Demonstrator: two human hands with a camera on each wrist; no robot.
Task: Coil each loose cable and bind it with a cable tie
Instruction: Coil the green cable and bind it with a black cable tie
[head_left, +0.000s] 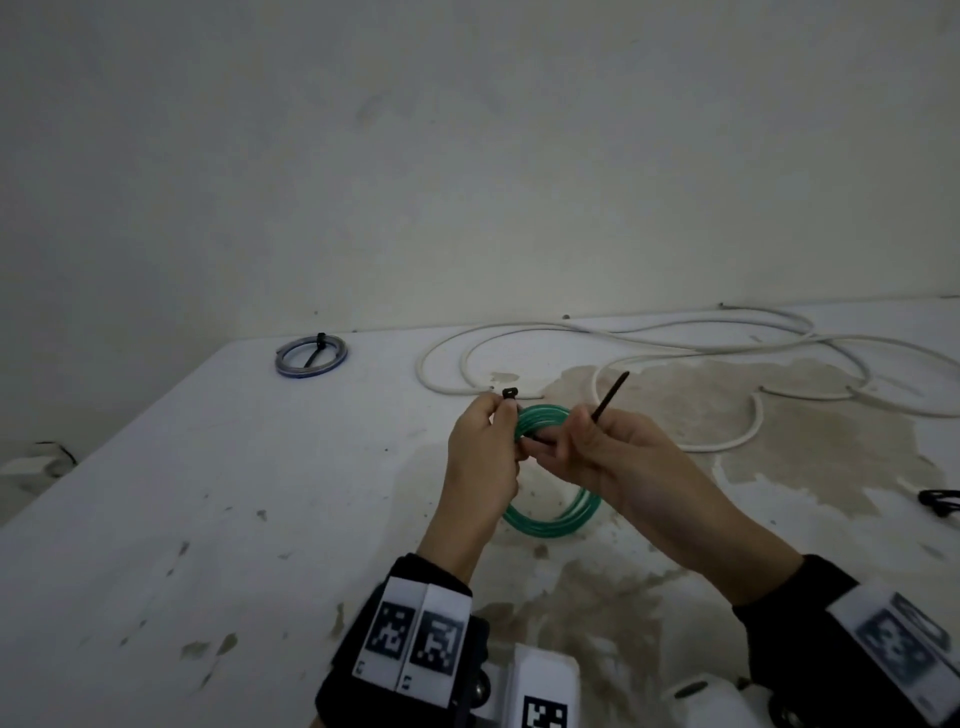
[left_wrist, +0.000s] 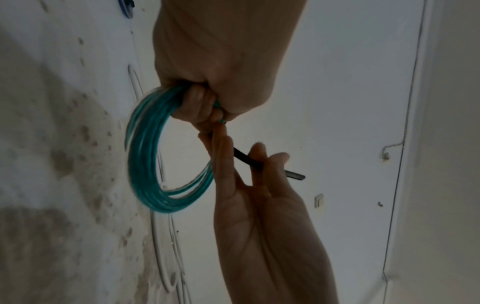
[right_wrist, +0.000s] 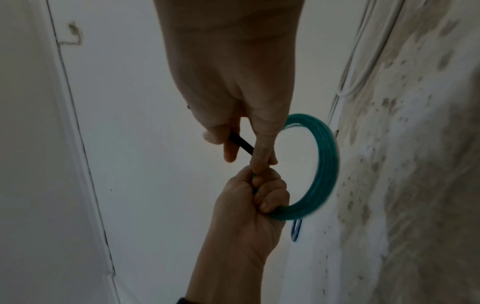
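Observation:
A coiled green cable is held upright above the white table. My left hand grips the coil at its top, fingers curled round the strands. A black cable tie passes around the gripped part; its head sticks up above my left fingers. My right hand pinches the tie's tail, whose free end points up and right.
A long loose white cable sprawls over the table's far right. A small coil, bound with a black tie, lies at the far left. Black ties lie at the right edge. The wall stands just behind the table.

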